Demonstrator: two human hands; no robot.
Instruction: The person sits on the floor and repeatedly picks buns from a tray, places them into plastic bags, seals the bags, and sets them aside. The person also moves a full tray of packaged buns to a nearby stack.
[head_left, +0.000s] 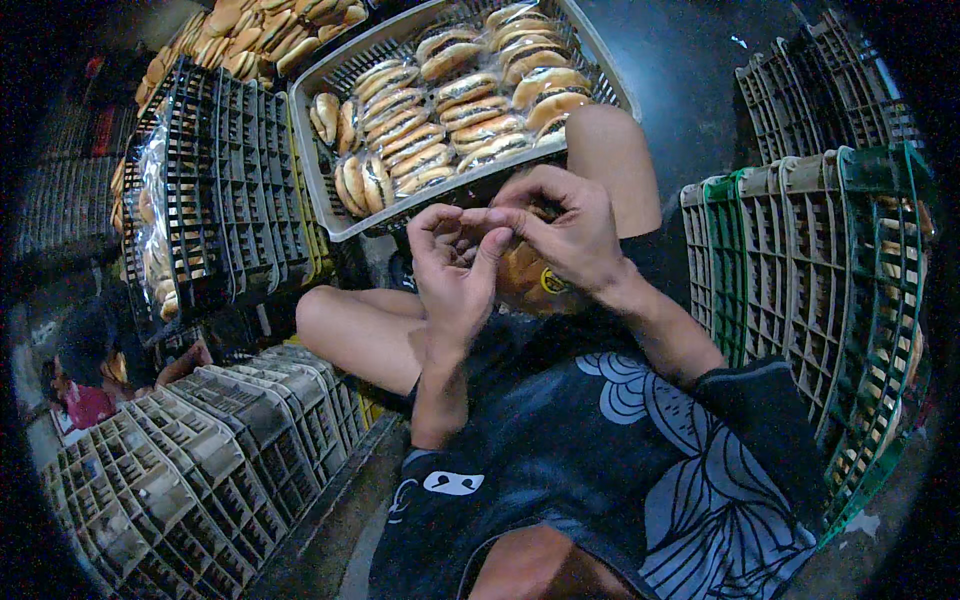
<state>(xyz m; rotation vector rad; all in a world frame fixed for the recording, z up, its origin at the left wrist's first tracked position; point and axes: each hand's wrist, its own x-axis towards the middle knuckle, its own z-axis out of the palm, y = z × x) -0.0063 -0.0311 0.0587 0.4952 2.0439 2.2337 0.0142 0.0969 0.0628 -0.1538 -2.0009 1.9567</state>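
In front of my lap is a browned bun (525, 266) in what looks like a clear plastic bag with a round yellow mark (555, 280). My left hand (456, 262) and my right hand (566, 225) meet just above it, thumbs and fingertips pinched together. They seem to grip the bag's top edge, though the thin film between the fingers is hard to make out. Past my knees stands a pale plastic crate (450, 191) holding rows of filled buns in clear bags (409, 124). The right hand partly covers the bun.
Stacked crates (247, 180) rise at the left, with a heap of loose buns (247, 34) behind. More grey crates (202, 450) lie at lower left, near another person (112, 367). Grey and green crates (787, 277) stand close on my right, some with buns inside.
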